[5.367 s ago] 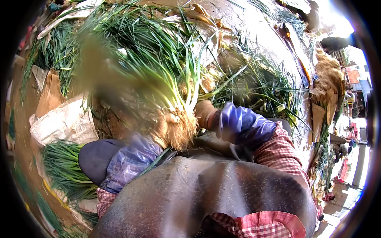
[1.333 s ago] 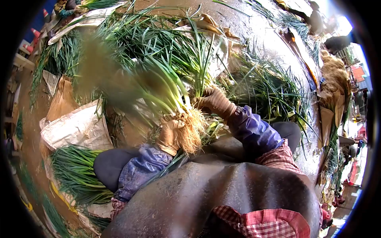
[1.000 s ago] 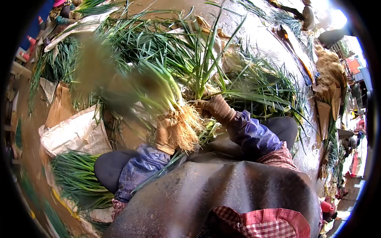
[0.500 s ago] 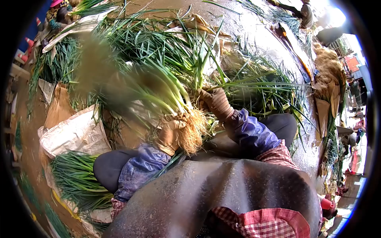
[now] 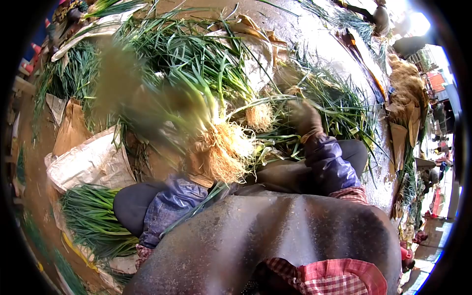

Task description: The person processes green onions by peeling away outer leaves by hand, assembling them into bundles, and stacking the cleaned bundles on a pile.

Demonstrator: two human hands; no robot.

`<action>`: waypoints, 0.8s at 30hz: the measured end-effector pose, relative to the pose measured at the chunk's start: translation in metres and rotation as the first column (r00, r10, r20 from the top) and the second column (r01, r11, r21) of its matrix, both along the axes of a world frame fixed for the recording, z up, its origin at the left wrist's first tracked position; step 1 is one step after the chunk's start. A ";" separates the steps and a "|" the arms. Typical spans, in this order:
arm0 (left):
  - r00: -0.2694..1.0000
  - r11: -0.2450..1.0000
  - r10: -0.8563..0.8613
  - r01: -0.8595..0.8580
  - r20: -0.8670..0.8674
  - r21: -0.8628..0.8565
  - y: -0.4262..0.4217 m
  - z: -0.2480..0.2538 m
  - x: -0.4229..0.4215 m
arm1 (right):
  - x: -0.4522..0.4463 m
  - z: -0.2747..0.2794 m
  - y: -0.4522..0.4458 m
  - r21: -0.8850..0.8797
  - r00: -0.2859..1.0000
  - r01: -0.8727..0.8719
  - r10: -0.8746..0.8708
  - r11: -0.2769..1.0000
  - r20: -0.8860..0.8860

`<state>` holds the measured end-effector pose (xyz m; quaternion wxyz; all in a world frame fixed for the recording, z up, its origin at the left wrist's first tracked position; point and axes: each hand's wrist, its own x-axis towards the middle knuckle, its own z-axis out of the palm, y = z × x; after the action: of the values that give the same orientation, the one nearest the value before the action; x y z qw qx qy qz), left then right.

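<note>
My left hand (image 5: 199, 162), in a tan glove, is closed round the root end of a bunch of green onions (image 5: 214, 110); pale, stringy roots spill over it and hide most of the fingers. My right hand (image 5: 305, 118), gloved too, is to the right of the bunch, over a pile of green leaves (image 5: 332, 101). Motion smears its fingers, so I cannot make out their shape or anything in them. Between the hands and a little farther off, another clump of roots (image 5: 259, 117) lies at the end of more onions.
A large heap of green onions (image 5: 182, 44) spreads ahead. At the left lie a pale sack (image 5: 91, 162) and a tied-looking bundle of greens (image 5: 98, 221) beside my knee. Brown fibrous material (image 5: 405, 88) stands at the right. Other people are at the far edges.
My right hand has moved right, away from the upright stalks it was at, and over the leaf pile. The root clump between the hands now shows. My left hand still holds its bunch.
</note>
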<state>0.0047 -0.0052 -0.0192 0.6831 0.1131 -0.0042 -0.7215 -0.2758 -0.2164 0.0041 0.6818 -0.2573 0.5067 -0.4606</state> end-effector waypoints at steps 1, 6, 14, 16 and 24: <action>0.998 0.999 -0.041 0.041 0.040 0.006 -0.001 0.005 -0.001 | 0.007 -0.006 0.004 0.076 0.976 -0.194 0.185 0.978 0.111; 0.974 0.993 0.064 -0.083 0.216 0.082 -0.003 -0.025 -0.011 | 0.117 -0.024 0.056 0.014 0.756 -0.643 0.632 0.766 0.172; 0.992 0.924 -0.128 0.119 0.000 -0.362 0.010 -0.026 -0.009 | 0.127 0.004 0.045 -0.009 0.706 -0.687 0.665 0.726 -0.244; 0.990 0.995 0.082 -0.088 0.114 0.044 0.008 -0.029 -0.009 | 0.127 0.027 0.047 -0.200 0.724 -0.662 0.546 0.723 -0.422; 0.897 0.998 -0.069 0.058 0.437 0.038 0.003 -0.036 0.010 | 0.134 0.035 0.078 -0.290 0.622 -0.758 0.514 0.585 -0.590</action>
<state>0.0149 -0.0027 -0.0553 0.6392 0.2803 -0.1526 -0.6997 -0.1420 -0.1385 0.0391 0.5725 -0.6957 0.3738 -0.2204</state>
